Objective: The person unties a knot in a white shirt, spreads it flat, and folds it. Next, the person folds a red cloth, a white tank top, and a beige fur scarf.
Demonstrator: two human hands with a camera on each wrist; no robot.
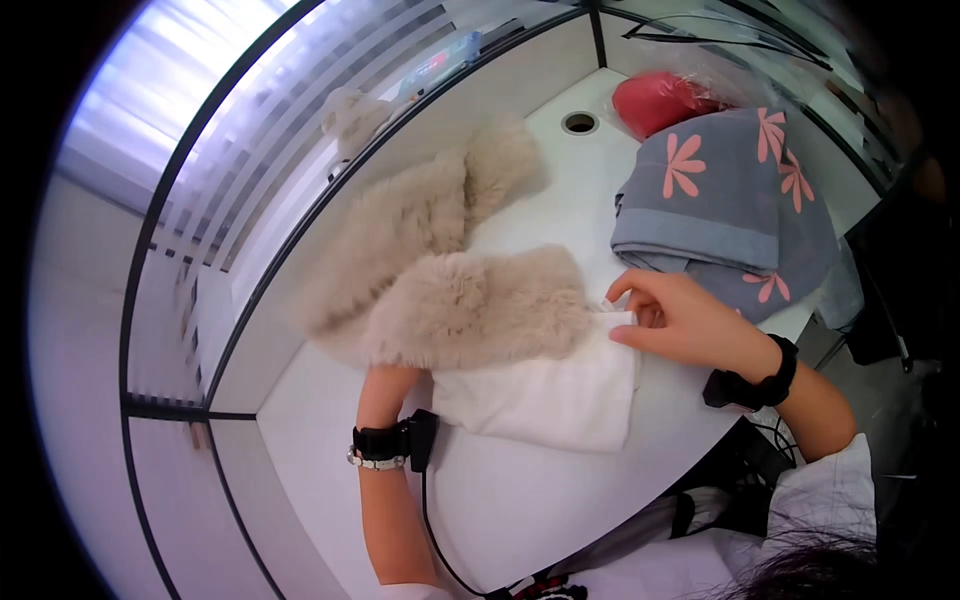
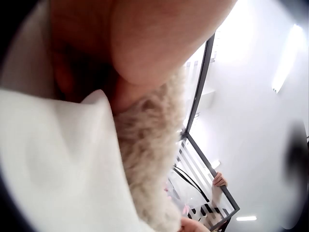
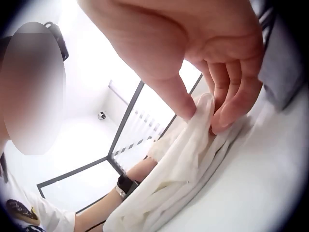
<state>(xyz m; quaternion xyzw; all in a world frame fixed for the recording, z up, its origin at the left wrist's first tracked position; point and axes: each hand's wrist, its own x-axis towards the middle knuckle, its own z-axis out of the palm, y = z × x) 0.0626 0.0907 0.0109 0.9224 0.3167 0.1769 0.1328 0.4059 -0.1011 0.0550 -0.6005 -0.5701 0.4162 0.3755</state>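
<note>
A folded white cloth point(image 1: 540, 410) lies on the table with a beige furry piece point(image 1: 480, 305) across its far part. At the cloth's right corner, my right hand point(image 1: 680, 320) pinches the edge between thumb and fingers; in the right wrist view the white cloth point(image 3: 186, 154) rises in a peak there. My left hand point(image 2: 145, 43) is hidden beneath the fur in the head view. Its wrist camera shows curled fingers at a raised fold of the white cloth point(image 2: 58, 154), with the beige fur point(image 2: 149, 150) beside them.
A second stretch of beige fur point(image 1: 400, 230) lies behind, along the partition. A folded grey cloth with pink flowers point(image 1: 700, 200) sits at the right, before a red item point(image 1: 660, 105) in clear plastic. A round cable hole point(image 1: 579, 123) is near the back corner.
</note>
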